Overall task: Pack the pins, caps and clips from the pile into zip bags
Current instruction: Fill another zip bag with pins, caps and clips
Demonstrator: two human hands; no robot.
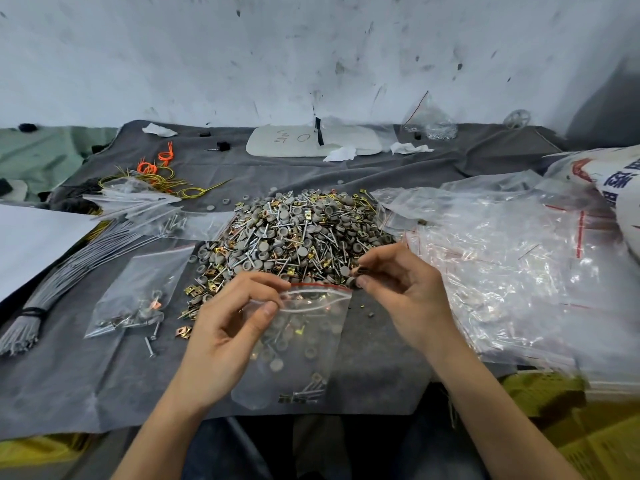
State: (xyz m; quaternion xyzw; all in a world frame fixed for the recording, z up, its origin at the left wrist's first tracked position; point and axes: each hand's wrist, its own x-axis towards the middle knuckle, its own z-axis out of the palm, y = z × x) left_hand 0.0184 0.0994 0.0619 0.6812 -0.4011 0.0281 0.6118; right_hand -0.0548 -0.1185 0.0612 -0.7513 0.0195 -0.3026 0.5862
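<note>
The zip bag [304, 344] hangs over the near edge of the worktop [86, 375], just at six o'clock of the pile [294, 233], with its red-striped mouth turned toward the heap. The left hand [239, 317] pinches the near lip of that mouth between thumb and forefinger and pulls it open. The right hand [401, 289], fingers curled, grips some small parts [354, 279] at the bag's three o'clock corner, right against the zip strip. To do this step well, I judge the left hand should hold the lip high and taut so the opening stays a wide oval. The right hand should carry its load over the middle of the mouth before letting go, not release at the corner, where pieces could catch on the strip and roll onto the cloth. What the right fingers hold is hard to make out (one piece looks like a grey cap, the rest is dark and blurred), so the count cannot be read. The bag's contents show only dimly through the plastic: caps, a few brass clips and pins lying at the bottom. A packed bag [138, 296] lies at nine o'clock, and a stack of empty bags [502, 271] at three o'clock runs out of sharp view.
</note>
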